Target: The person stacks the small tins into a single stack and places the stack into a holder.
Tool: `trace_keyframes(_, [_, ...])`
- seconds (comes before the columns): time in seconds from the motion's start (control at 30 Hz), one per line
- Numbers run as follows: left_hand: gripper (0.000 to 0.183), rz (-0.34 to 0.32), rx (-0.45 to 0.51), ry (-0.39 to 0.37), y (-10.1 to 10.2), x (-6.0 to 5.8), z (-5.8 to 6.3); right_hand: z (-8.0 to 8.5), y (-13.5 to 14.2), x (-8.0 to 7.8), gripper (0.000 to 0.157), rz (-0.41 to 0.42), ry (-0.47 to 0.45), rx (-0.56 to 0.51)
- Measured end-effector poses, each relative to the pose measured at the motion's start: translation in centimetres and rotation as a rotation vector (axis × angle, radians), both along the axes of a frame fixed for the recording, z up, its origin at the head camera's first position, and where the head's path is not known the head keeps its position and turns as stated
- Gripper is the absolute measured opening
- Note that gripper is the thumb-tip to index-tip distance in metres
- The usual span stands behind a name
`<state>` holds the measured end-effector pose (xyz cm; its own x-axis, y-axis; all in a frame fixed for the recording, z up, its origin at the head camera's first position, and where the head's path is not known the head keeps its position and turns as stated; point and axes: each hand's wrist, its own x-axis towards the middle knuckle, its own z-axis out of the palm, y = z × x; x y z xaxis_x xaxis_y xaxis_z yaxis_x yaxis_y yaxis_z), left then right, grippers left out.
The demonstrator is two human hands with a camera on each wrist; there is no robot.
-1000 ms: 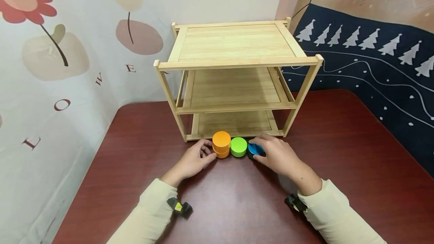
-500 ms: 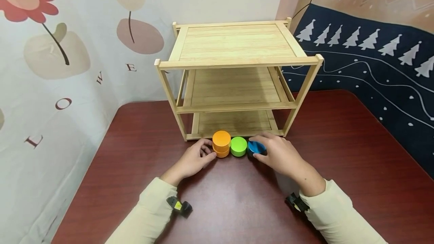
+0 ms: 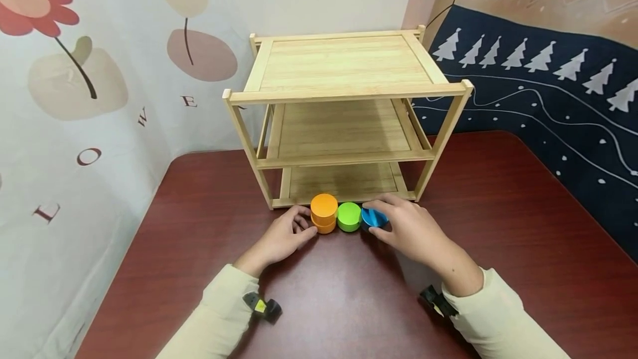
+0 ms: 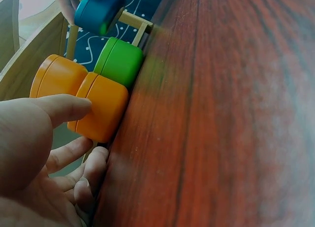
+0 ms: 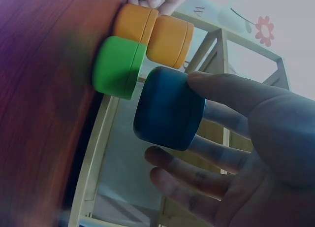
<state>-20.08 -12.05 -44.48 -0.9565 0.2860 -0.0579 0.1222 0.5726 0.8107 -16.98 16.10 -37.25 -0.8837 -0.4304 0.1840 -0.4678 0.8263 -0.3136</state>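
The surface (image 3: 339, 303) is backed by a pale floral wall (image 3: 114, 193) and, to the right, by a dark blue cloth (image 3: 498, 93) printed with white trees. A three-tier wooden rack (image 3: 344, 62) is set on it. From the near edge, two pale sleeves (image 3: 214, 314) are angled forward and inward, with a wrist camera (image 3: 264, 306) strapped at each cuff.

The right hand (image 3: 416, 231) is arched, and the blue cylinder (image 5: 167, 109) is grasped by its sides between thumb and fingers, the lower fingers left free. The blue cylinder is held just above the surface, in front of the rack, beside the green cylinder (image 3: 349, 216). The left hand (image 3: 279, 234) is held low, its thumb and index finger curved against the lower orange cylinder (image 3: 325, 227), its other fingers bent. On that one the upper orange cylinder (image 3: 324, 205) is stacked; the green cylinder is placed just to its right.

On the floral wall the letters L, O, W and E (image 3: 189, 101) can be read; the next is mostly hidden by the rack.
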Motion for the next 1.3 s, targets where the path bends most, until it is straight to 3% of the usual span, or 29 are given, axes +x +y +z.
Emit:
trace_keyframes(0.43, [0.034,0.014,0.002,0.002,0.0,0.8,-0.6,-0.7,-0.4,0.6,0.046,0.033,0.03,-0.026])
trace_keyframes(1.03, [0.036,-0.005,-0.003,0.019,0.1,0.1,0.0,-0.5,-1.3,1.0,0.048,0.07,0.152,-0.087])
trace_keyframes(1.3, [0.037,-0.009,-0.023,0.023,-0.1,0.0,0.0,-0.5,-1.7,1.0,0.048,0.084,0.156,-0.121])
